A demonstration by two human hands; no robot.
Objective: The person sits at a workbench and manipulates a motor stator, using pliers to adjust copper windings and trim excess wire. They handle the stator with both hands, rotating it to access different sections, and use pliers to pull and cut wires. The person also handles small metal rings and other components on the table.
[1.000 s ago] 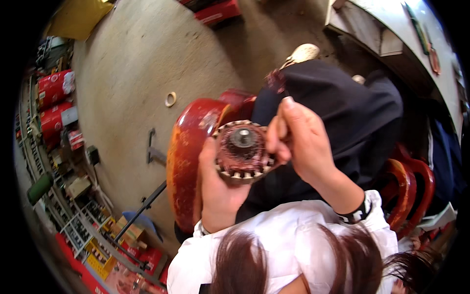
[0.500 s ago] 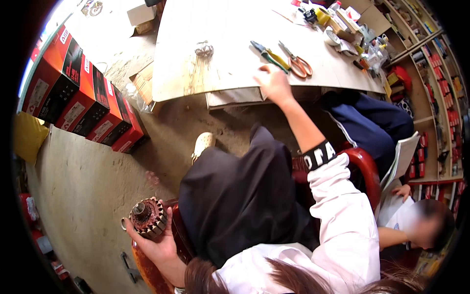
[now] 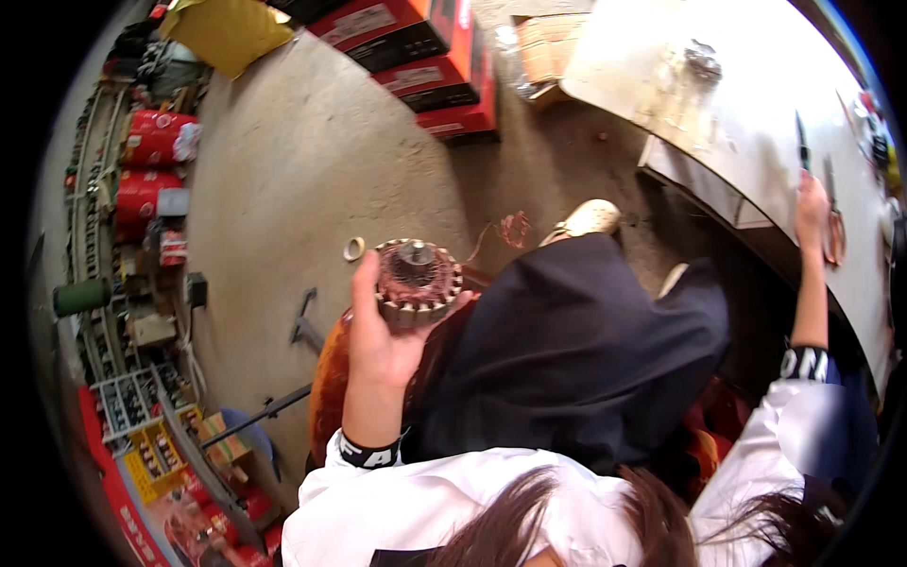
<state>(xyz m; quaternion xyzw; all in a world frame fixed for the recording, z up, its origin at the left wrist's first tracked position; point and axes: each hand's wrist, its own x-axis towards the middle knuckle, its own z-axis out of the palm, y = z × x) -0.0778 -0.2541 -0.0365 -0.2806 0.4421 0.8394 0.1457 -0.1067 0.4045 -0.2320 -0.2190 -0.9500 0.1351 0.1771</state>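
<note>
The left hand (image 3: 378, 345) cups a round copper-wound motor stator (image 3: 417, 281) from below, fingers curled around its rim, holding it above the dark-clothed lap. Far to the right of the stator, the right hand (image 3: 811, 213) lies on the pale surface (image 3: 718, 123) beside pliers (image 3: 802, 144); whether it grips anything cannot be told.

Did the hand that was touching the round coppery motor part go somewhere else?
Yes. The right hand left the motor part and reached onto the table.
</note>
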